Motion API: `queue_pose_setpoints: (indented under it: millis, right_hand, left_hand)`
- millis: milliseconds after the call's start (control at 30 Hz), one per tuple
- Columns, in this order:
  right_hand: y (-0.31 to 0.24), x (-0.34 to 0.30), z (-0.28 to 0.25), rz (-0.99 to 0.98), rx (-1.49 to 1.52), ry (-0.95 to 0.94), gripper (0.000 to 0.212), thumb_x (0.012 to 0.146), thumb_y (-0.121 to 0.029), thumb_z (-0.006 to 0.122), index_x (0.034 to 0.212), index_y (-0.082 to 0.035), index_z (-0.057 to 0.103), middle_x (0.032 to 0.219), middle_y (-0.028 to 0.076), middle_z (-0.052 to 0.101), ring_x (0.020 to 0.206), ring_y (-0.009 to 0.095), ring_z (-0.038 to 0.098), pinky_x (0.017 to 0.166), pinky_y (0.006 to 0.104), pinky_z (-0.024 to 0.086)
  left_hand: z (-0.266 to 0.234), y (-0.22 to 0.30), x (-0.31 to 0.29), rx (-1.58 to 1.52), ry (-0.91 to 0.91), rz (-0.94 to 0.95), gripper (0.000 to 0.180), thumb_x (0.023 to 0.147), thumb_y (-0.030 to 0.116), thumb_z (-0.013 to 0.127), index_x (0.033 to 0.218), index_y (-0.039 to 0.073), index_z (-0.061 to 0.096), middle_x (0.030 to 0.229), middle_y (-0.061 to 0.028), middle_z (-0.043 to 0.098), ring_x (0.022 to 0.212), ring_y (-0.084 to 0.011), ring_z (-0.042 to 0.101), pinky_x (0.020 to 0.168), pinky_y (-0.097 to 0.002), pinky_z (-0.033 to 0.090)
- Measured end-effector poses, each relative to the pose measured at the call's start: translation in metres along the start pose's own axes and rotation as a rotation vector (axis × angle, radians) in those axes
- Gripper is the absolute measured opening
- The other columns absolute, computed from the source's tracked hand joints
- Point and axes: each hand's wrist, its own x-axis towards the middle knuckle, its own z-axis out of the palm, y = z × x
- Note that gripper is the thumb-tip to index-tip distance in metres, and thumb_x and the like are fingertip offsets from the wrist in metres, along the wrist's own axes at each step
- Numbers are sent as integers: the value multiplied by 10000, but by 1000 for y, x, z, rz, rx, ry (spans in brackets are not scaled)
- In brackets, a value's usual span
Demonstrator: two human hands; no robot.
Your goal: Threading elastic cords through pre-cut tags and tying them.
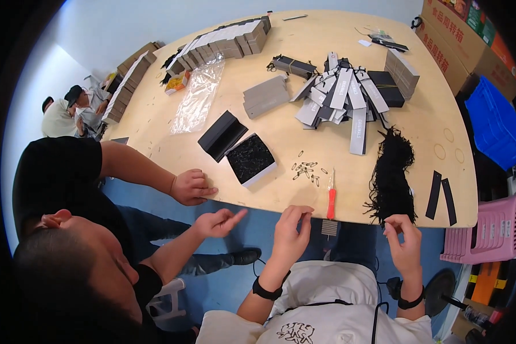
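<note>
My left hand [293, 226] is at the table's front edge, thumb and fingertips pinched together. Whatever may be between them is too small to make out. My right hand [405, 241] is closed in a pinch at the near end of a bundle of black cords [393, 169]. What it grips, if anything, does not show clearly. Between my hands lies a tool with a red handle [331, 203] and a narrow, pale blade end. Small dark pins or clips [307, 171] are scattered beyond my left hand. Two black strips [434, 195] lie right of the cords.
Beyond are a heap of grey and black tags [341, 92], grey card stacks [266, 96], an open box of small black pieces [250, 157], and a clear plastic bag [198, 97]. At left, a co-worker's hand [194, 187] rests on the table. A pink basket [493, 229] stands right.
</note>
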Motion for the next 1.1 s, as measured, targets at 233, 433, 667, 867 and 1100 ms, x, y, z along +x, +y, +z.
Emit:
queue_pose_setpoints:
  millis: [233,433,667,867,1100]
  right_hand:
    - [3,8,1,1,-53,22,70,869,26,576,934,7,593,759,81,604,642,130,593,577,242,461]
    - [5,9,-3,1,-70,25,95,869,27,581,962,16,593,786,99,610,667,152,607,592,252,475]
    - [6,6,4,36,15,-3,95,877,29,562,969,17,585,781,81,608,668,123,601,597,236,469]
    - [6,-6,20,71,123,-20,88,881,28,551,959,7,586,753,73,604,669,110,600,592,232,459]
    - [10,-4,19,62,82,1,83,881,21,556,956,2,589,731,66,610,643,102,587,581,232,452]
  left_hand:
    - [-2,-1,2,5,16,22,118,842,-41,576,947,4,605,857,-146,603,766,-289,618,682,-328,489]
    - [1,0,0,2,16,4,97,858,-36,568,938,-4,614,832,-152,624,745,-271,632,675,-309,487]
    - [2,-1,0,-12,-2,-35,95,863,-20,574,946,-8,619,839,-146,631,749,-257,638,688,-304,498]
    - [1,-2,-1,-27,-10,-16,115,850,-24,576,956,1,613,869,-156,630,782,-282,641,703,-324,506]
    - [4,-8,2,44,-20,18,113,862,-24,581,967,-15,624,853,-137,655,765,-216,652,701,-283,500]
